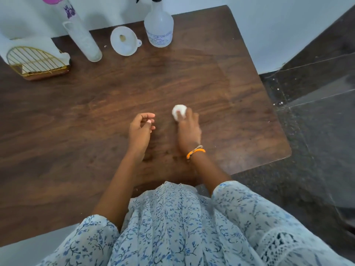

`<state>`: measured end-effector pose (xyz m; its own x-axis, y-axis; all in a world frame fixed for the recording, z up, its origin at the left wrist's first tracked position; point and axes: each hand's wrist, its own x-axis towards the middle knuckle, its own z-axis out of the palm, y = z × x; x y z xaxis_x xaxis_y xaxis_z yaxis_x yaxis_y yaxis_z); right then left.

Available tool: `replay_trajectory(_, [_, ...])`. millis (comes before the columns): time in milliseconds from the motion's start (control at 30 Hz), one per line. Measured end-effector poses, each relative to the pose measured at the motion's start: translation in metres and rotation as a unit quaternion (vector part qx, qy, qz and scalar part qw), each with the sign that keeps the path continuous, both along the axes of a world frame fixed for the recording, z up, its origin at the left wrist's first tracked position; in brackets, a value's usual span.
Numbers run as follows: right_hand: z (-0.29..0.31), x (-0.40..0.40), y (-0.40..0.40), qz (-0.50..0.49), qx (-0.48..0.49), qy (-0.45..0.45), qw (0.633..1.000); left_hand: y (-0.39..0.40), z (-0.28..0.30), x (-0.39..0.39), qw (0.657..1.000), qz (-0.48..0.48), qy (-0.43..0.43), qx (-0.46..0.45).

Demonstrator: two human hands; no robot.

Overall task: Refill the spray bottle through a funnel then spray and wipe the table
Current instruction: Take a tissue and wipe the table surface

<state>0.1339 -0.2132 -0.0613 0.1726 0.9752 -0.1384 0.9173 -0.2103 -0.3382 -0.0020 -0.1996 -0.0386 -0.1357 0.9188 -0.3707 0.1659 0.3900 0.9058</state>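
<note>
1. Right hand [187, 124]: centre of frame, fingers pressing a white wad [179, 111] onto the table [76, 116].
2. Left hand [141, 126]: just left of the right hand, fingers loosely curled, a small white scrap [149, 121] pinched at the fingertips.
3. Spray bottle [158, 25]: upright at top centre, near the wall.
4. Funnel [124, 43]: lying left of the bottle.
5. Tall white bottle [81, 37]: upper left, beside a napkin holder [35, 61].
</note>
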Motion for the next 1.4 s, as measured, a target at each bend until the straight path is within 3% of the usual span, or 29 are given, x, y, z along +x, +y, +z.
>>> replay_trajectory(133, [0.001,-0.053,-0.014,0.144,-0.011,0.011,0.989,-0.001,0.002,-0.013,0.999,0.033,-0.019,0.009])
replay_trajectory(267, [0.002,-0.039,-0.032,0.221,-0.042,0.113,0.968,-0.005,0.004,-0.02,0.999,0.03,-0.025,0.006])
replay_trajectory(367, [0.007,-0.002,-0.031,0.132,-0.079,0.163,0.975,-0.007,0.007,-0.014,0.999,0.014,-0.041,0.0])
replay_trajectory(467, [0.021,0.028,-0.032,-0.061,0.01,0.262,0.963,-0.007,0.011,-0.001,0.998,-0.027,-0.051,-0.018])
replay_trajectory(533, [0.031,0.047,-0.029,-0.19,0.013,0.379,0.906,-0.005,0.015,0.01,0.996,-0.064,-0.051,-0.024])
replay_trajectory(600, [0.037,0.064,-0.026,-0.262,0.022,0.552,0.791,-0.002,0.02,0.024,0.993,-0.101,-0.051,-0.026])
replay_trajectory(667, [0.042,0.082,-0.024,-0.293,0.039,0.679,0.672,0.003,0.025,0.039,0.989,-0.134,-0.054,-0.024])
replay_trajectory(733, [0.044,0.099,-0.02,-0.286,0.052,0.74,0.607,0.008,0.031,0.056,0.986,-0.156,-0.06,-0.021])
replay_trajectory(867, [0.044,0.137,-0.008,-0.26,0.084,0.72,0.639,0.018,0.036,0.098,0.98,-0.183,-0.073,-0.019])
replay_trajectory(1033, [0.04,0.204,0.025,-0.323,0.138,0.697,0.626,0.042,0.03,0.176,0.975,-0.197,-0.091,-0.048])
replay_trajectory(1100, [0.035,0.237,0.042,-0.33,0.122,0.68,0.643,0.056,0.025,0.215,0.973,-0.203,-0.099,-0.052])
replay_trajectory(1267, [0.004,0.335,0.087,-0.33,0.052,0.577,0.746,0.095,0.011,0.334,0.974,-0.161,-0.131,-0.096])
replay_trajectory(1400, [-0.027,0.396,0.113,-0.331,-0.004,0.589,0.738,0.125,0.002,0.414,0.974,-0.146,-0.141,-0.104])
